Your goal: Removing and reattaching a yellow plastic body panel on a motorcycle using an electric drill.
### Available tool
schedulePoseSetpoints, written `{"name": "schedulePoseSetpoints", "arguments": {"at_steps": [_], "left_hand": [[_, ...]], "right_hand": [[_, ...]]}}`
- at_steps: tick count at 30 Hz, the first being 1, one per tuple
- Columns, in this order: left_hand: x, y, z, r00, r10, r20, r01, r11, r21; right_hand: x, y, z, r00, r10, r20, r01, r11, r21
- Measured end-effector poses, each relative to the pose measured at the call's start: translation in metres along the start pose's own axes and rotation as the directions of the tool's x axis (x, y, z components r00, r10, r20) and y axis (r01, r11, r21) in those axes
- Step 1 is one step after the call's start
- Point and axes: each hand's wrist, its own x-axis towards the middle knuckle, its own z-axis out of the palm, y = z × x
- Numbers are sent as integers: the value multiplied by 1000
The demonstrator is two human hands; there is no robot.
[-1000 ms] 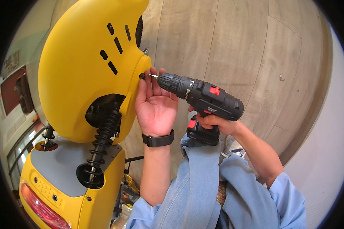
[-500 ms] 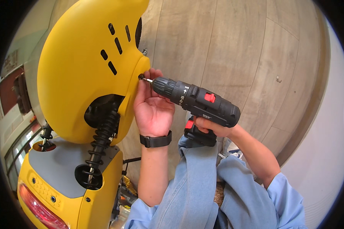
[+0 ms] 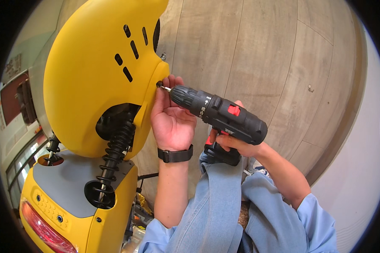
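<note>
My right hand (image 3: 236, 143) is wrapped around the handle of a black cordless drill (image 3: 223, 114) with red switches. The drill lies nearly level, its chuck toward the left. A short silvery bit (image 3: 166, 88) runs from the chuck to a dark screw head (image 3: 159, 84) at the edge of a large yellow curved cover (image 3: 80, 84). Beneath the chuck, my left hand (image 3: 173, 122) is palm up with fingers stretched out, beside the bit and the cover's edge. The chuck partly hides these fingers; whether they touch the cover I cannot tell.
Black coil-spring shock absorbers (image 3: 116, 149) join the cover to a yellow and grey body (image 3: 63, 181) with a red lamp (image 3: 46, 227). The drill's battery base is close to my jeans-covered knee (image 3: 219, 177). Wood-look floor (image 3: 257, 50) and a white wall (image 3: 359, 177) extend to the right.
The view has shifted slightly, moving the cover and hands a little rightward in it. My right-hand fingers have shifted on the handle, and a fingertip now shows above the drill. The bit stays at the screw.
</note>
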Motion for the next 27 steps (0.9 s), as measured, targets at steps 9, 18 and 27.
{"name": "schedulePoseSetpoints", "arguments": {"at_steps": [9, 18, 27], "left_hand": [[2, 5, -14, 987, -72, 146, 85, 993, -83], [3, 5, -16, 995, -34, 96, 38, 999, -39], [3, 3, -12, 999, 9, 51, -8, 1000, -10]], "right_hand": [[-4, 7, -9, 988, 155, 19, -154, 987, -39], [-2, 13, -10, 984, 170, 47, -170, 985, 2], [2, 21, -11, 982, 174, 72, -176, 984, 37]]}}
